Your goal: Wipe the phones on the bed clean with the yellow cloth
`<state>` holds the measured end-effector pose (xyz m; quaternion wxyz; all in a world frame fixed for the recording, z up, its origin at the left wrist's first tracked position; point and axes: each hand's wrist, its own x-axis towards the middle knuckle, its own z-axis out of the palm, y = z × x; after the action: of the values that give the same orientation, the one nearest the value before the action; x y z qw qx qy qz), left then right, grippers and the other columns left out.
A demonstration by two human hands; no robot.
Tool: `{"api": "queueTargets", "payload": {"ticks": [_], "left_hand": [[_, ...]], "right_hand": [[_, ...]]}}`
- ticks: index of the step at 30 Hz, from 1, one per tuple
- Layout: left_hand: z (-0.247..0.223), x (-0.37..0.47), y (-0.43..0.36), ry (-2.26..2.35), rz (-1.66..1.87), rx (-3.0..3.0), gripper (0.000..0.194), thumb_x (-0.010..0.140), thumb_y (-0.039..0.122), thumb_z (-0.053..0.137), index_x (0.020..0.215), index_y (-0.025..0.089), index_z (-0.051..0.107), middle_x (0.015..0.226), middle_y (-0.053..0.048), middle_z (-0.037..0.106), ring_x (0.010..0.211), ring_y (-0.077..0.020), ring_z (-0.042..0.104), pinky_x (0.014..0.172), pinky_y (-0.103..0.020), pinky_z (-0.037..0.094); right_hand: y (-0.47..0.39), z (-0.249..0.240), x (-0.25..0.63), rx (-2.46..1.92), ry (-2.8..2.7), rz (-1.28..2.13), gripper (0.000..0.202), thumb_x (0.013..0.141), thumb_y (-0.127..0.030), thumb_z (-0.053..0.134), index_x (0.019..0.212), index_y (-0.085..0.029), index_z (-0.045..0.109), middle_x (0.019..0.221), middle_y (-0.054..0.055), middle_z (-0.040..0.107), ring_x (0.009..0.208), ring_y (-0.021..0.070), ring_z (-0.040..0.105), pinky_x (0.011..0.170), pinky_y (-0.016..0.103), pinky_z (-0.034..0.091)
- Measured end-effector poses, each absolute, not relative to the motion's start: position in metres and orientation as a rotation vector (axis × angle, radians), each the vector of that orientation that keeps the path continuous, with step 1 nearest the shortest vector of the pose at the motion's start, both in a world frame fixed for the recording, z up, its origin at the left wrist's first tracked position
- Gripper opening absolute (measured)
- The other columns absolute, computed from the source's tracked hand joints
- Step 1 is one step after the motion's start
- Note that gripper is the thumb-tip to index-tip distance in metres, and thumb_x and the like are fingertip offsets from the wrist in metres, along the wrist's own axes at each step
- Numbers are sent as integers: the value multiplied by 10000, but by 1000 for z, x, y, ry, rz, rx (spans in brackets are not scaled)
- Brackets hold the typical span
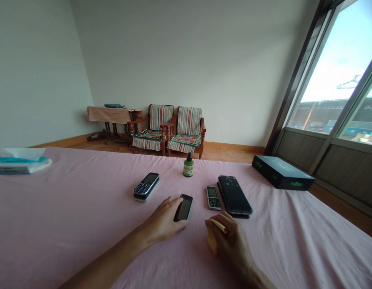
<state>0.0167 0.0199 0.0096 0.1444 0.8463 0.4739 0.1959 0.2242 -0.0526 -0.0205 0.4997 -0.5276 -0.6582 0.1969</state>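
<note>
My left hand grips a small dark mobile phone by its left side, with the screen facing up. Closed around a folded yellow cloth, my right hand rests low on the right, and part of the cloth shows between its fingers. Just beyond that hand lie a small silver keypad phone and a large black smartphone, which sits on another dark flat thing. Farther left, a dark keypad phone lies on top of another phone-like slab.
A pink sheet covers the surface. On it stand a green pump bottle, a black box at the right and a tissue pack at the left. Two wooden chairs are by the wall.
</note>
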Motion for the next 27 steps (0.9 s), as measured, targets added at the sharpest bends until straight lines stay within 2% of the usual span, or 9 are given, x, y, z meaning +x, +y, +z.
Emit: {"api": "queueTargets", "payload": {"ticks": [3,5,8,11,17,20,23,27], "left_hand": [[18,10,11,1302,515,2352,727,676,442,744,1308,181,495,1230,-107,589,1102,-285,578,946,-356,468],[22,7,14,1250,470,2351,869,635,487,768,1373,187,422,1335,-131,511,1236,-321,469,1039,-414,382],[22,5,29,1091,316,2448,1161,543,533,809,1478,176,220,1498,-164,304,1377,-358,255,1118,-471,242],[16,7,42,1041,265,2463,1290,509,561,818,1501,162,96,1505,-193,276,1382,-372,238,1118,-494,217],[8,10,36,1041,278,2475,1334,485,616,801,1502,192,48,1481,-197,307,1350,-393,280,1090,-535,240],[7,8,32,1051,211,2475,1327,479,639,790,1496,171,77,1501,-206,265,1369,-403,231,1107,-553,190],[7,7,33,1067,199,2478,1242,481,653,779,1457,145,203,1499,-212,261,1367,-416,222,1114,-571,154],[5,7,36,983,348,2532,1023,461,634,793,1294,176,415,1332,-154,464,1224,-377,413,1059,-537,287]], "right_hand": [[-53,-22,222,-1265,-1627,473,301,901,-322,520,672,-170,640,704,25,557,657,146,549,589,237,384],[-53,-22,221,-1261,-1640,468,294,902,-318,521,679,-171,642,711,26,562,668,146,551,602,237,387],[-53,-22,221,-1261,-1655,454,284,904,-313,519,697,-174,654,724,32,578,684,152,560,616,241,393],[-54,-23,224,-1274,-1646,454,297,910,-318,509,699,-177,661,726,34,584,686,155,567,618,244,400],[-49,-7,232,-1335,-1589,438,238,900,-339,537,803,-206,710,794,32,613,717,156,587,617,234,420],[-33,5,232,-1344,-1688,350,204,891,-303,558,797,-209,712,800,31,605,704,151,582,619,236,425],[-12,8,227,-1314,-1802,187,153,875,-179,547,910,-183,696,844,49,601,750,165,580,680,258,443],[10,0,217,-1285,-2010,-4,241,803,-12,521,948,-154,653,890,72,590,835,199,548,742,296,438]]}}
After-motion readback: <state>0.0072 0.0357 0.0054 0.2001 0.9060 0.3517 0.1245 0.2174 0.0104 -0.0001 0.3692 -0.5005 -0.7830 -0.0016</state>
